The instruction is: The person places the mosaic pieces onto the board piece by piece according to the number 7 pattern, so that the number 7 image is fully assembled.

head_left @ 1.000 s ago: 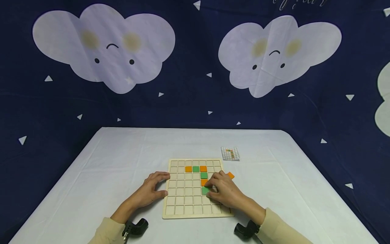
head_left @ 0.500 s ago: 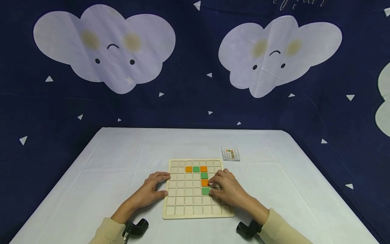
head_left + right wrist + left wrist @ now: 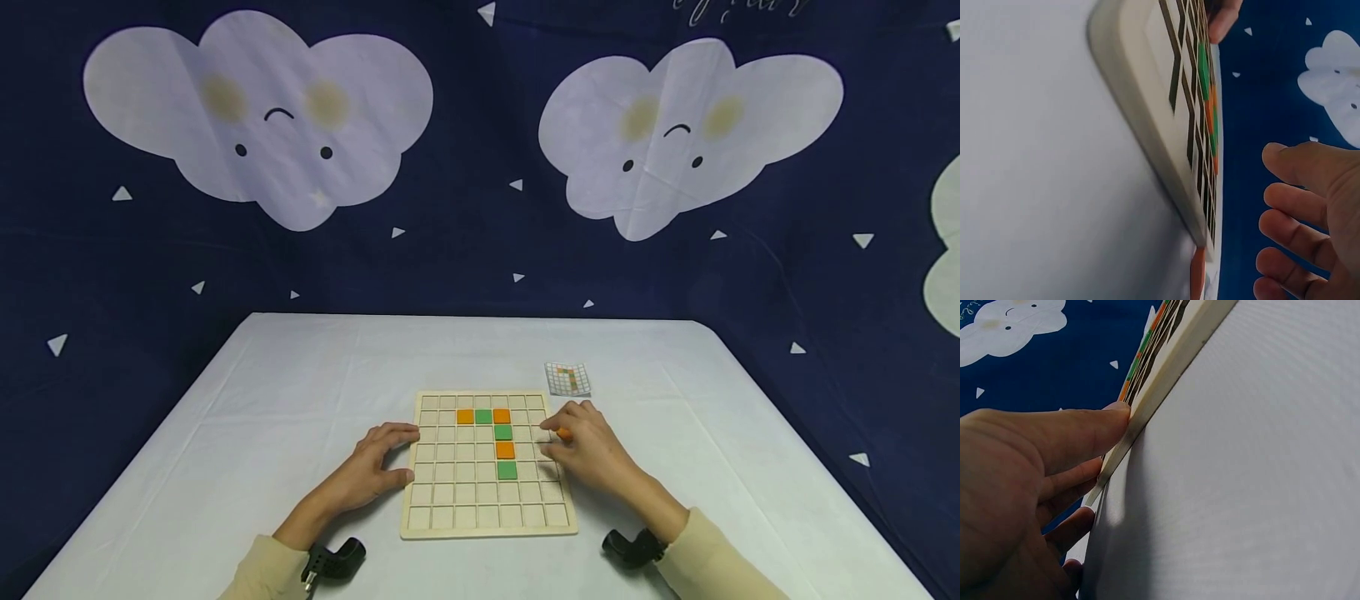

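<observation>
A light wooden grid board (image 3: pixel 453 493) lies in the head view's middle. Three tiles sit in a row near its far side, among them a green tile (image 3: pixel 483 416); more run down a column below, ending in a green tile (image 3: pixel 507 471). My left hand (image 3: pixel 372 465) rests thumb and fingertips against the board's left edge, as the left wrist view confirms. Over the right edge hovers my right hand (image 3: pixel 588 446), fingers spread and holding nothing. Right by it, partly covered by the fingers, a loose orange tile (image 3: pixel 564 433) lies on the cloth; the right wrist view shows this orange tile (image 3: pixel 1197 275) beside the board.
Beyond the board's far right corner lies a small printed pattern card (image 3: pixel 567 379). A white cloth covers the table (image 3: pixel 225 450). Behind stands a dark blue curtain (image 3: pixel 480 250) with clouds. Each wrist wears a black camera mount, such as the right one (image 3: pixel 632 550).
My right hand has withdrawn from the lowest green tile in the column, rightward and slightly away, to the board's right edge near the loose orange tile. The left hand stays put.
</observation>
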The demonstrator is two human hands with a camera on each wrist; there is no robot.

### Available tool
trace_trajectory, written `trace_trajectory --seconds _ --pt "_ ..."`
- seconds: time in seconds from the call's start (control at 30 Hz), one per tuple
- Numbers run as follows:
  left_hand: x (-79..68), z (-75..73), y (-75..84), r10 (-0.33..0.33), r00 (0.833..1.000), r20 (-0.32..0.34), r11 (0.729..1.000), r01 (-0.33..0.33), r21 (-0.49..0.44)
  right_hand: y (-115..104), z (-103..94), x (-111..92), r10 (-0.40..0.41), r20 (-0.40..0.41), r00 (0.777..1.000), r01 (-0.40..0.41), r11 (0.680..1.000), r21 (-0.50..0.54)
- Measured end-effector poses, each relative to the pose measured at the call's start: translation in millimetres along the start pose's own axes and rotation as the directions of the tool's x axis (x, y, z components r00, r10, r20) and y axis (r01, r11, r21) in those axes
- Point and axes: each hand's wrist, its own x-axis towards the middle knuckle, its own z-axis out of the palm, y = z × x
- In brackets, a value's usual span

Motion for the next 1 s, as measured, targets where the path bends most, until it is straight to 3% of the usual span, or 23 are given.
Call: trace_trajectory --seconds 0.17,0.47,1.0 --pt "0.0 -0.2 0.1 -0.004 1.0 0.007 1.0 0.004 -0.003 10.3 -3.3 -1.4 0.012 -0.02 1.0 -0.012 1.0 -0.005" --pt "0.2 -0.9 -0.1 0.005 1.0 0.005 1.0 -0.005 -0.002 25.4 -5.0 -2.3 0.114 0.001 0.993 -0.114 0.993 -0.014" --pt "0.4 0.2 0.2 -0.013 1.0 0.003 1.0 0.013 0.008 47.3 -2.1 -1.0 0.16 0.007 0.987 -0.159 0.986 -0.048"
